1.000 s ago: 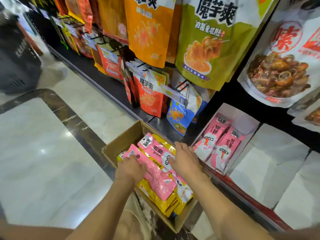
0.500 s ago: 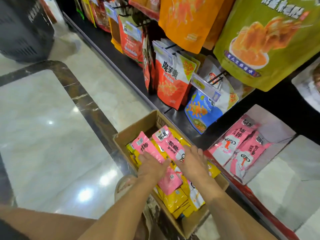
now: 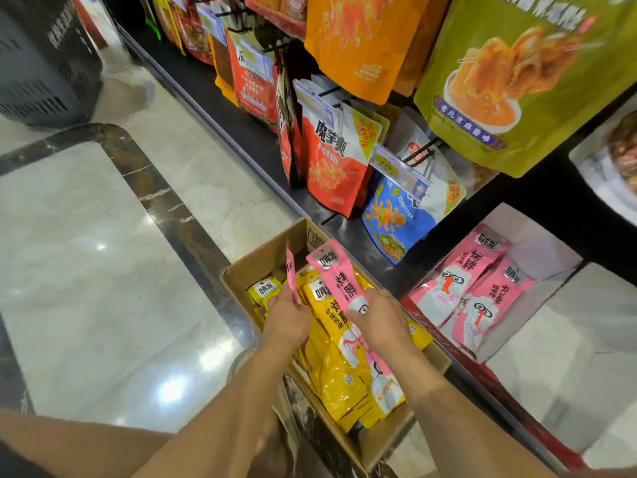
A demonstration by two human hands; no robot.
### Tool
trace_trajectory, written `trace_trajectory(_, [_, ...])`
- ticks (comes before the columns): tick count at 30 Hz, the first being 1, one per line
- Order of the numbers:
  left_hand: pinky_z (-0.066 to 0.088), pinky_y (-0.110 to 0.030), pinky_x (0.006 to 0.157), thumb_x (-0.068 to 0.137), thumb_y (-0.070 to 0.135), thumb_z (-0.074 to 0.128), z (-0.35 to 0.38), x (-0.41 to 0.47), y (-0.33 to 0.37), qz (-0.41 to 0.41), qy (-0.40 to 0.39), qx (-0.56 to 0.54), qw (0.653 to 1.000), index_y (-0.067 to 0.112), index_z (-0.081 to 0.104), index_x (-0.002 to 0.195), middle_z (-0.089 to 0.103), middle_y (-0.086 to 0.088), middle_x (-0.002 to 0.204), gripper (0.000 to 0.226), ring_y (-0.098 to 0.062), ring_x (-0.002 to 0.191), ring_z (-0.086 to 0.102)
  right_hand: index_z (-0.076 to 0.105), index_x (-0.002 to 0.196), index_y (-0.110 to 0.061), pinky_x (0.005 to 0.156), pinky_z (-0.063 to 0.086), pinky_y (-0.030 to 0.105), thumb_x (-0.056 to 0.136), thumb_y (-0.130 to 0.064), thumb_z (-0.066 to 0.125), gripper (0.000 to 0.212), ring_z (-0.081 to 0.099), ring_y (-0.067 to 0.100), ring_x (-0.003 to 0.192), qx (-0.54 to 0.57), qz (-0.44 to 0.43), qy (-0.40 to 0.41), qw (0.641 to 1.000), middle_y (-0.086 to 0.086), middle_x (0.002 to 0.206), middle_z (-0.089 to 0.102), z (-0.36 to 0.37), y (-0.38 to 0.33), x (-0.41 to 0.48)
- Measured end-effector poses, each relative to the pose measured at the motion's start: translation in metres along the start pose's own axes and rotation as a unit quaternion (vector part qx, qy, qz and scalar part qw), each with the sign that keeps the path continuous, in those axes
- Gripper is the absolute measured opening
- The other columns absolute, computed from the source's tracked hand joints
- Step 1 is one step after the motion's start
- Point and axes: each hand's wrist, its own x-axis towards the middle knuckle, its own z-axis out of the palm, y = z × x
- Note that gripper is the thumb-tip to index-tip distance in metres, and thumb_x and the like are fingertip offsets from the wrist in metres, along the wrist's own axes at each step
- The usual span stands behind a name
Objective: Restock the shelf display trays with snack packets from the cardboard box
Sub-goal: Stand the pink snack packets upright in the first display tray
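While each hand grips one pink packet just above the cardboard box (image 3: 267, 258), the display tray (image 3: 544, 241) sits off to the right, so the right hand (image 3: 381, 320) is closer to it. The right packet (image 3: 339, 281) points up and leans left (the left hand (image 3: 287, 319) holds the left packet (image 3: 291, 277) thin edge toward us), but the tray packets (image 3: 458, 288) lean up to the right, so it likely needs a small turn.
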Motion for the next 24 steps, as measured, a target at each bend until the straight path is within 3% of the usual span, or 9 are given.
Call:
trace_trajectory(2, [0.053, -0.034, 0.070, 0.090, 0.013, 0.047, -0.008, -0.003, -0.001, 0.010, 0.007, -0.064, 0.998, 0.037, 0.054, 0.126, 0.068, -0.002, 0.095, 0.044, -0.023, 0.077, 0.064, 0.065, 0.119, -0.021, 0.082, 0.055, 0.036, 0.089, -0.043, 0.073, 0.038, 0.064, 0.023, 0.101, 0.046, 0.002, 0.008, 0.999, 0.002, 0.110, 0.063, -0.007, 0.001, -0.004])
trace_trajectory(3, [0.055, -0.034, 0.069, 0.092, 0.014, 0.046, -0.013, -0.005, -0.001, 0.008, 0.009, -0.089, 0.996, 0.040, 0.055, 0.124, 0.069, 0.002, 0.090, 0.043, -0.021, 0.075, 0.066, 0.066, 0.118, -0.022, 0.079, 0.055, 0.035, 0.089, -0.042, 0.073, 0.036, 0.066, 0.022, 0.100, 0.070, 0.002, 0.015, 0.997, 0.000, 0.111, 0.068, -0.011, 0.001, -0.006])
trace_trajectory(6, [0.057, -0.038, 0.080, 0.098, 0.023, 0.048, -0.026, -0.014, 0.007, 0.004, 0.020, -0.170, 0.985, 0.026, 0.060, 0.122, 0.069, -0.001, 0.096, 0.027, -0.021, 0.085, 0.068, 0.064, 0.115, -0.020, 0.073, 0.048, 0.031, 0.092, -0.038, 0.071, 0.030, 0.066, 0.019, 0.096, 0.135, 0.014, 0.030, 0.990, -0.004, 0.108, 0.070, -0.024, 0.002, -0.014])
trace_trajectory(10, [0.056, -0.041, 0.081, 0.099, 0.019, 0.053, -0.034, -0.028, 0.019, 0.015, 0.020, -0.252, 0.967, 0.027, 0.059, 0.114, 0.070, -0.006, 0.105, 0.018, -0.025, 0.091, 0.069, 0.064, 0.112, -0.017, 0.077, 0.054, 0.036, 0.091, -0.032, 0.073, 0.027, 0.067, 0.019, 0.091, 0.257, 0.027, 0.063, 0.964, -0.004, 0.099, 0.070, -0.043, 0.005, -0.021])
trace_trajectory(12, [0.056, -0.049, 0.088, 0.096, 0.022, 0.061, -0.035, -0.035, 0.025, 0.040, 0.004, -0.252, 0.967, 0.029, 0.061, 0.112, 0.072, -0.003, 0.105, 0.018, -0.025, 0.095, 0.070, 0.065, 0.107, -0.019, 0.074, 0.049, 0.032, 0.091, -0.030, 0.073, 0.022, 0.064, 0.013, 0.084, 0.292, 0.035, 0.082, 0.952, -0.009, 0.091, 0.067, -0.052, 0.010, -0.026])
trace_trajectory(15, [0.058, -0.049, 0.087, 0.092, 0.025, 0.069, -0.030, -0.043, 0.031, 0.090, -0.030, -0.224, 0.970, 0.029, 0.066, 0.112, 0.076, 0.002, 0.099, 0.020, -0.022, 0.091, 0.073, 0.071, 0.105, -0.017, 0.077, 0.050, 0.031, 0.090, -0.030, 0.074, 0.020, 0.067, 0.018, 0.087, 0.321, 0.047, 0.115, 0.939, -0.006, 0.092, 0.071, -0.064, 0.025, -0.035])
trace_trajectory(18, [0.058, -0.048, 0.084, 0.092, 0.021, 0.070, -0.017, -0.053, 0.041, 0.124, -0.072, -0.217, 0.966, 0.026, 0.069, 0.108, 0.076, -0.003, 0.096, 0.017, -0.028, 0.090, 0.073, 0.068, 0.093, -0.022, 0.070, 0.043, 0.025, 0.089, -0.022, 0.075, 0.008, 0.065, 0.017, 0.082, 0.356, 0.066, 0.158, 0.918, -0.005, 0.085, 0.069, -0.074, 0.046, -0.047])
trace_trajectory(21, [0.056, -0.053, 0.085, 0.092, 0.019, 0.070, 0.001, -0.059, 0.049, 0.138, -0.110, -0.214, 0.961, 0.024, 0.070, 0.107, 0.075, -0.010, 0.098, 0.016, -0.033, 0.092, 0.072, 0.071, 0.098, -0.016, 0.060, 0.043, 0.023, 0.088, -0.022, 0.076, 0.013, 0.064, 0.015, 0.077, 0.396, 0.108, 0.185, 0.893, -0.002, 0.088, 0.070, -0.081, 0.073, -0.061])
trace_trajectory(24, [0.057, -0.053, 0.083, 0.091, 0.017, 0.071, 0.023, -0.062, 0.060, 0.145, -0.152, -0.209, 0.955, 0.024, 0.070, 0.108, 0.075, -0.012, 0.100, 0.018, -0.035, 0.091, 0.073, 0.073, 0.098, -0.019, 0.066, 0.047, 0.024, 0.088, -0.020, 0.077, 0.011, 0.068, 0.018, 0.079, 0.451, 0.143, 0.208, 0.856, 0.000, 0.089, 0.073, -0.086, 0.106, -0.073])
